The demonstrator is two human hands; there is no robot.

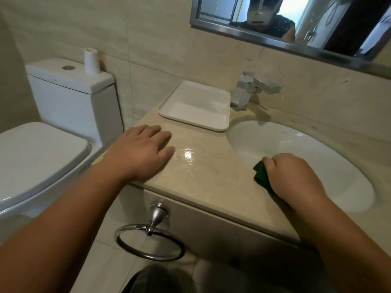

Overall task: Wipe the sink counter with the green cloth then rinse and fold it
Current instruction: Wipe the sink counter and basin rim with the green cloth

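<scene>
Beige marble bench [203, 172] gleams wet; the left hand [141, 153] lies open and flat, likely bracing, while the right hand [294, 176] grips the bunched green cloth [261, 175] at the sink [296, 144] rim.

No text, label, brand or number is legible on anything here.

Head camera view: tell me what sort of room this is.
A bathroom, most likely in a home: a white toilet stands beside a stone counter with an inset basin and chrome faucet, and a mirror hangs above.
</scene>
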